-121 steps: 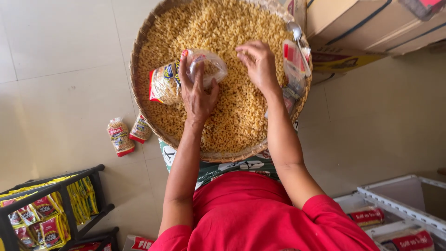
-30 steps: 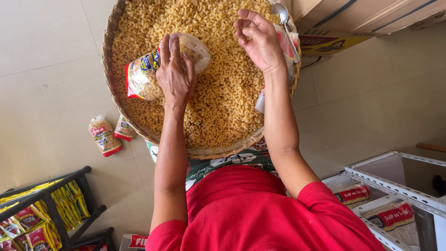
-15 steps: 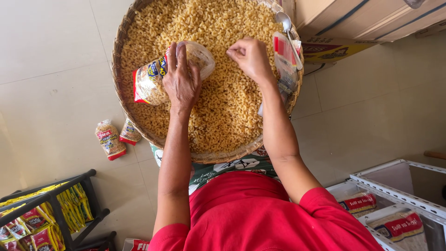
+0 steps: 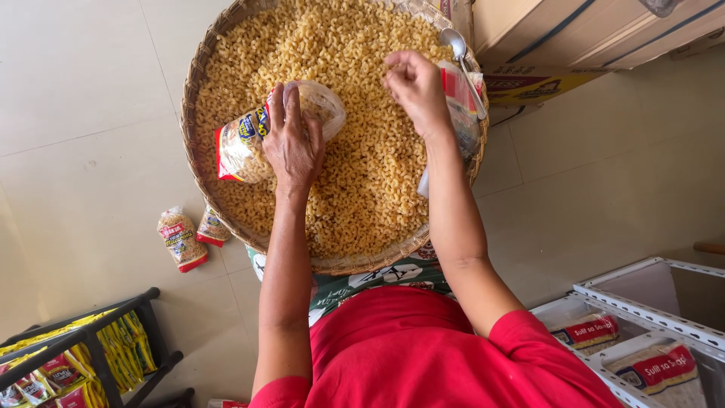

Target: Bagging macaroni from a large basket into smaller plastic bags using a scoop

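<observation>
Your left hand [image 4: 294, 147]: lies left of centre in the frame, palm down on a clear plastic bag [image 4: 260, 136]; the fingers are curled over the bag's open mouth and hold it shut-fisted against the heap; the bag is part filled with macaroni and has a printed red and blue end pointing to the left edge of the basket.
Your right hand [image 4: 415, 87]: sits upper centre-right, fingers bunched together in a loose pinch over the macaroni; whether any pieces are caught in the fingertips you cannot tell.
Basket [image 4: 198, 75]: a round, shallow woven tray filling the upper middle of the frame, resting on your lap; it is heaped with loose elbow macaroni [image 4: 362, 181].
Right rim: a metal spoon [image 4: 461, 53] lies along the basket's upper right edge, beside a few flat plastic packets [image 4: 461, 113] tucked under your right wrist.
Floor, left: two small filled packets [image 4: 189, 236] lie on the pale tiles just outside the basket's lower left rim.
Lower left corner: a black rack [image 4: 98, 332] holds yellow sachets.
Upper right: cardboard boxes [image 4: 574, 34].
Lower right: a white crate [image 4: 642, 302] with larger bagged goods.
</observation>
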